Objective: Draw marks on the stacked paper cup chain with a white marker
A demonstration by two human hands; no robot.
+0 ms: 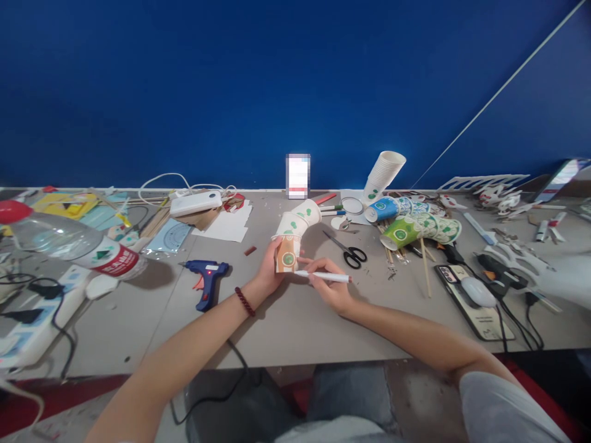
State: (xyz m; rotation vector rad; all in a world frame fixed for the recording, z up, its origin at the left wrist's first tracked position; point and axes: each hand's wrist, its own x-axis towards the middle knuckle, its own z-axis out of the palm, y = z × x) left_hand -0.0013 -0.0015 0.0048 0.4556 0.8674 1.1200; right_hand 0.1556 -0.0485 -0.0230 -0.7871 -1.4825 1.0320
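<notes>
My left hand [270, 269] is wrapped round the lower end of a curved chain of joined paper cups [292, 226], orange at the bottom and white with green marks above. In my right hand [330, 284] is a white marker [329, 277], held between thumb and fingers, with its tip at the orange cup's right side. Black scissors [351, 253] lie to the right of the cups. A blue glue gun [209, 280] rests on the table left of my left hand.
A bottle with a red cap [96, 246] and a power strip [46, 320] are at left. Joined green cups [418, 229], blue cups [390, 208], a leaning cup stack [384, 175] and a phone [475, 304] sit at right. A blue wall [231, 92] stands behind.
</notes>
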